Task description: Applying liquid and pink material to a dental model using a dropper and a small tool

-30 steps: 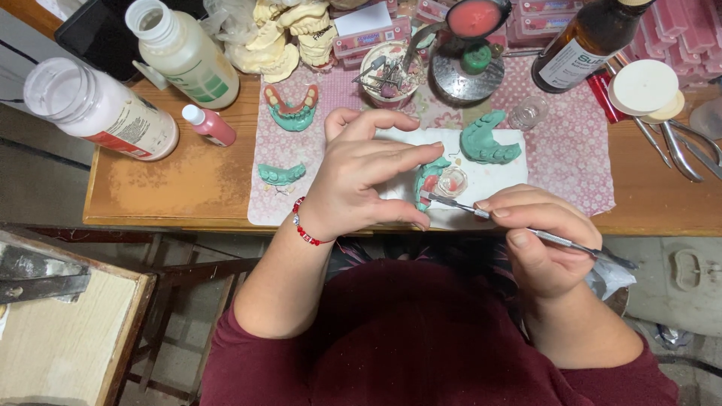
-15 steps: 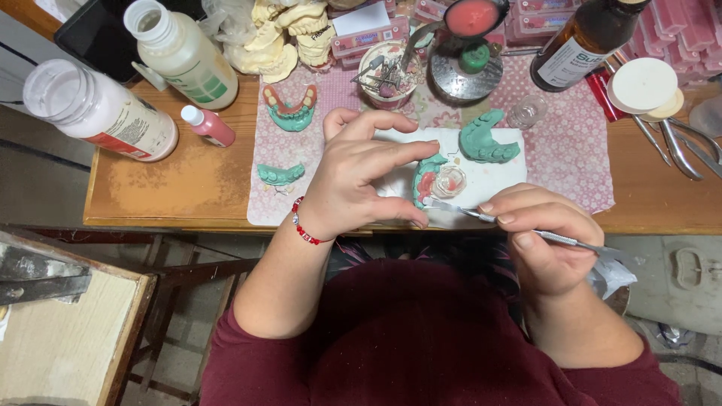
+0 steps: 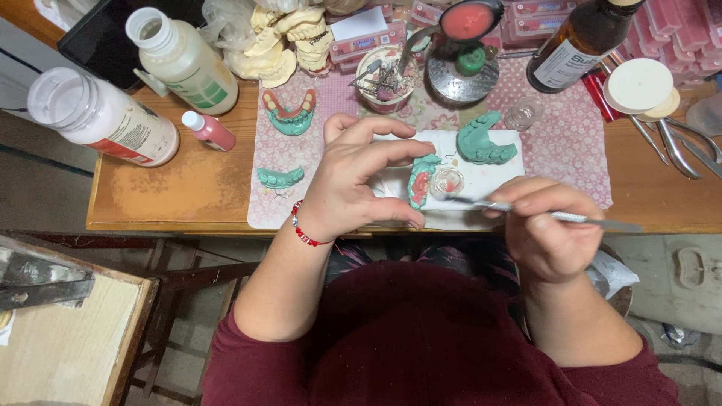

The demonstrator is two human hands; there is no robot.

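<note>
Left hand (image 3: 353,177), one green cast (image 3: 421,179)

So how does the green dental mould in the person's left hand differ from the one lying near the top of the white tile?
The held mould is gripped on edge by the left hand and carries pink wax; the mould on the white tile lies flat, untouched and plain green. The held one sits beside the tip of the metal tool in the right hand; the other lies farther back. Both are green arch-shaped casts.

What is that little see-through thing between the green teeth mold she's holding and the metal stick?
A small clear glass dish, resting on the white tile, between the green mold in the left hand and the metal tool, in the head view.
</note>
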